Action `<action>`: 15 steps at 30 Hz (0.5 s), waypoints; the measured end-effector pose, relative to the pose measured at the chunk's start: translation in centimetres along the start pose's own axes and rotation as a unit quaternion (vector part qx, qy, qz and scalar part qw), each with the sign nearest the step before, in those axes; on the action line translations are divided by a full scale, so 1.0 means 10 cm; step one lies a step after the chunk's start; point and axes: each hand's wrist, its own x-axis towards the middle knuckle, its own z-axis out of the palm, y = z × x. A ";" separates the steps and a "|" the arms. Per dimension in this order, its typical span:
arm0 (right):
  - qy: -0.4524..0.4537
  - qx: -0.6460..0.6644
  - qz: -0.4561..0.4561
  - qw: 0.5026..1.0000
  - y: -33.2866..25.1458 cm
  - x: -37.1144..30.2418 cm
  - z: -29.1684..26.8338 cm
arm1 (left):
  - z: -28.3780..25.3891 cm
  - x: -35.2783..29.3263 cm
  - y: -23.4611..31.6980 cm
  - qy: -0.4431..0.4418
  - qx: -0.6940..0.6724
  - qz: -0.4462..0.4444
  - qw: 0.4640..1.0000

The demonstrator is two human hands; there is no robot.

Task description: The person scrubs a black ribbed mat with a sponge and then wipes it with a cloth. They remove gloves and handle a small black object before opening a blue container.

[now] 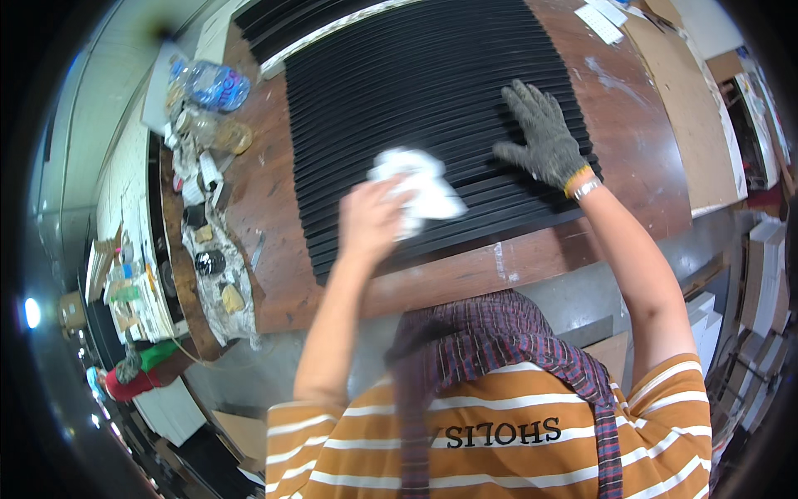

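Note:
Black ribbed strips [432, 91], lying side by side like a slatted panel, cover the middle of a brown wooden table. My left hand [371, 218] is bare and slightly blurred; it grips a crumpled white cloth [422, 185] against the strips near their front left part. My right hand [544, 137] wears a grey knit glove with a yellow cuff. It lies open on the right part of the strips, thumb and fingers spread, holding nothing.
At the table's left edge stand a clear plastic bottle [214, 86] and a jar of yellowish stuff [224, 135]. Below them, a stained cloth [223, 258] carries small pieces. A white-edged strip [332, 32] lies behind the panel. Another person [133, 378] is far left.

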 end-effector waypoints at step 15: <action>-0.024 0.031 -0.032 0.999 -0.03 -0.96 0.14 | 0.56 0.36 1.32 -0.105 -0.011 0.034 0.994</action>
